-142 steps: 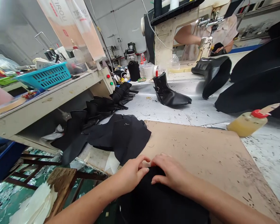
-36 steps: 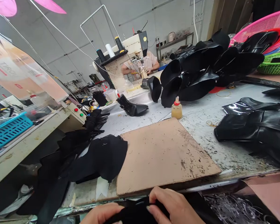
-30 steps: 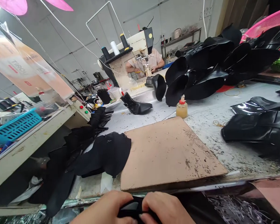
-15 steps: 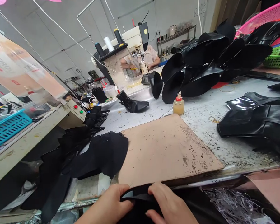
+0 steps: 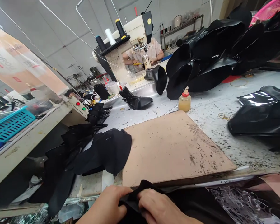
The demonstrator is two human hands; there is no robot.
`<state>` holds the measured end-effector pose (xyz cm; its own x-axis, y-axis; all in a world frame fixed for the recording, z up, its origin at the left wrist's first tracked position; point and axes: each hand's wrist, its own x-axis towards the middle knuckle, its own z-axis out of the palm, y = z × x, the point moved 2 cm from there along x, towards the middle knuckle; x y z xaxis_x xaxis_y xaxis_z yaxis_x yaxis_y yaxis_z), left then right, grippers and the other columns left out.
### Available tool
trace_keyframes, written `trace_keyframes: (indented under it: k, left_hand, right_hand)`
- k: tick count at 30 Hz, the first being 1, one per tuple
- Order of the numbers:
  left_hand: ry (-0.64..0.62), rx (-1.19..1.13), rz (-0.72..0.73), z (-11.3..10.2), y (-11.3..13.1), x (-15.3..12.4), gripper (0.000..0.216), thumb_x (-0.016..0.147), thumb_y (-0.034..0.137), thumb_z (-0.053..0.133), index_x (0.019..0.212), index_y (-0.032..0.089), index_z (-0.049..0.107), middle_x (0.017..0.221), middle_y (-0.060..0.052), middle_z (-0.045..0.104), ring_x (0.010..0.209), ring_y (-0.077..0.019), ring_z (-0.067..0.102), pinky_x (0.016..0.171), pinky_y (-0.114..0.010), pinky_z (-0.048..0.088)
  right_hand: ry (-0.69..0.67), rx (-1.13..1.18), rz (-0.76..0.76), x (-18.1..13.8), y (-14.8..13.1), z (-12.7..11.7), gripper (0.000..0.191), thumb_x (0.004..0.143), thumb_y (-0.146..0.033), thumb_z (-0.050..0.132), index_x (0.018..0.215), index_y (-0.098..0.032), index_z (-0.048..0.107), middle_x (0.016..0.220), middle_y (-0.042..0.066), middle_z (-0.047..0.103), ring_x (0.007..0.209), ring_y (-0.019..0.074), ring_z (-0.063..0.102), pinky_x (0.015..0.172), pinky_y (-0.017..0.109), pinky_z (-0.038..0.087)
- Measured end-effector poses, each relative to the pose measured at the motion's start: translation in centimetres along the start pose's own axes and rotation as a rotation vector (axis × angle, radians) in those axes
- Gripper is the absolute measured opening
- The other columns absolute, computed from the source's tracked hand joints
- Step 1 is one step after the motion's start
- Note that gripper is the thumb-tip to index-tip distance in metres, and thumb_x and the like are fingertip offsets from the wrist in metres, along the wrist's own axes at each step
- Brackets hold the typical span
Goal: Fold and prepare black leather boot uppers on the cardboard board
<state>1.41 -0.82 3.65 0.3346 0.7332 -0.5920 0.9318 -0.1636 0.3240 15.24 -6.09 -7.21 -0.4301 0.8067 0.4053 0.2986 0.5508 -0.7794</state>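
Observation:
At the front edge of the table, both my hands are on a black boot upper (image 5: 145,184), held low at the bottom of the view. My left hand (image 5: 110,202) grips its edge with the thumb and bent fingers. My right hand (image 5: 157,203) is closed on the folded top edge just beside it. The lower part of the upper is out of frame or behind my hands. Beyond them lies a tan board (image 5: 168,149) with dark scraps on it. Left of the board, black fabric-lined pieces (image 5: 109,149) lie in a stack.
A glue bottle (image 5: 184,100) stands behind the board. A black ankle boot (image 5: 138,101) lies near the sewing machine (image 5: 118,59), where a person (image 5: 155,51) sits. Boot uppers (image 5: 200,68) are piled at right, glossy ones (image 5: 259,115) nearer. Shredded trimmings (image 5: 235,202) fill a bin below.
My right hand has moved left, closer to my left hand, and its fingers have curled tighter. The upper's open edge has folded up between them. The view has shifted slightly.

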Motion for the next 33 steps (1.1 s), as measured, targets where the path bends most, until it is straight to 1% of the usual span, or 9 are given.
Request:
trace_keyframes:
  k: [3, 6, 8, 12, 16, 20, 26, 30, 33]
  left_hand:
    - [-0.011, 0.141, -0.017, -0.1, -0.1, -0.4, 0.040, 0.064, 0.010, 0.042, 0.084, 0.023, 0.074, 0.088, -0.004, 0.074, 0.087, -0.0226, 0.067, 0.074, -0.026, 0.043]
    - [0.031, 0.192, -0.009, 0.3, -0.4, -0.5, 0.045, 0.062, 0.007, 0.044, 0.094, 0.020, 0.071, 0.103, -0.008, 0.070, 0.097, -0.0235, 0.064, 0.084, -0.028, 0.043]
    - [0.060, 0.148, -0.030, 0.7, -0.9, -0.2, 0.040, 0.062, 0.009, 0.047, 0.093, 0.018, 0.070, 0.100, -0.009, 0.070, 0.094, -0.0239, 0.064, 0.081, -0.028, 0.043]
    - [0.047, 0.059, -0.152, 1.1, -1.6, 0.7, 0.014, 0.066, 0.019, 0.054, 0.072, 0.016, 0.067, 0.076, -0.006, 0.070, 0.075, -0.0238, 0.065, 0.063, -0.027, 0.039]
    - [-0.025, -0.173, -0.026, 0.8, -0.8, 0.9, 0.022, 0.064, 0.013, 0.049, 0.075, 0.018, 0.068, 0.081, -0.001, 0.072, 0.083, -0.0214, 0.065, 0.071, -0.025, 0.042]
    - [-0.068, -0.202, -0.020, 1.1, -0.8, 1.0, 0.025, 0.065, 0.015, 0.049, 0.078, 0.016, 0.070, 0.079, 0.000, 0.072, 0.081, -0.0221, 0.064, 0.066, -0.024, 0.041]
    - [0.018, -0.198, -0.073, 1.8, -1.6, 1.6, 0.013, 0.072, 0.025, 0.054, 0.071, 0.015, 0.064, 0.073, 0.001, 0.066, 0.077, -0.0199, 0.059, 0.066, -0.025, 0.039]
    - [-0.012, -0.273, -0.079, 1.7, -1.3, 1.7, 0.022, 0.073, 0.021, 0.051, 0.080, 0.015, 0.071, 0.080, -0.001, 0.071, 0.079, -0.0209, 0.062, 0.069, -0.025, 0.042]
    - [-0.028, -0.317, -0.034, 1.9, -1.1, 1.8, 0.033, 0.070, 0.016, 0.049, 0.090, 0.015, 0.075, 0.086, -0.003, 0.075, 0.083, -0.0222, 0.065, 0.071, -0.025, 0.044]
  right_hand:
    - [-0.055, 0.011, 0.167, 1.0, -0.3, 0.0, 0.020, 0.078, -0.005, 0.047, 0.087, -0.021, 0.055, 0.084, 0.003, 0.070, 0.073, 0.0169, 0.067, 0.064, 0.022, 0.050]
    - [-0.062, 0.009, 0.236, 2.0, -0.7, -0.1, 0.020, 0.083, -0.003, 0.044, 0.088, -0.020, 0.054, 0.078, 0.001, 0.069, 0.068, 0.0156, 0.067, 0.059, 0.021, 0.046]
    - [-0.077, 0.003, 0.261, 2.3, -0.8, -0.1, 0.020, 0.083, -0.003, 0.046, 0.087, -0.021, 0.055, 0.077, 0.000, 0.070, 0.067, 0.0148, 0.068, 0.058, 0.020, 0.045]
    - [-0.084, -0.060, 0.359, 2.4, -0.6, -0.3, 0.019, 0.084, -0.004, 0.049, 0.087, -0.020, 0.058, 0.076, 0.001, 0.072, 0.067, 0.0173, 0.070, 0.057, 0.022, 0.044]
    - [-0.079, -0.127, 0.463, 2.7, -0.2, -0.5, 0.015, 0.084, -0.007, 0.054, 0.086, -0.019, 0.063, 0.077, 0.004, 0.074, 0.067, 0.0206, 0.071, 0.056, 0.024, 0.043]
    - [-0.087, -0.144, 0.492, 2.9, -0.1, -0.2, 0.014, 0.085, -0.009, 0.057, 0.087, -0.019, 0.065, 0.078, 0.004, 0.075, 0.069, 0.0217, 0.072, 0.057, 0.025, 0.044]
    - [-0.102, -0.120, 0.485, 1.9, 0.2, -0.5, 0.016, 0.082, -0.008, 0.062, 0.092, -0.020, 0.066, 0.085, 0.002, 0.076, 0.077, 0.0190, 0.073, 0.064, 0.022, 0.049]
    - [-0.077, -0.152, 0.521, 1.1, 1.0, -1.1, 0.024, 0.080, -0.005, 0.064, 0.100, -0.018, 0.064, 0.084, 0.003, 0.075, 0.074, 0.0194, 0.072, 0.063, 0.023, 0.051]
    - [-0.064, -0.186, 0.523, 1.0, 1.4, -0.9, 0.037, 0.077, -0.003, 0.066, 0.111, -0.015, 0.061, 0.078, 0.004, 0.074, 0.068, 0.0207, 0.072, 0.061, 0.025, 0.053]
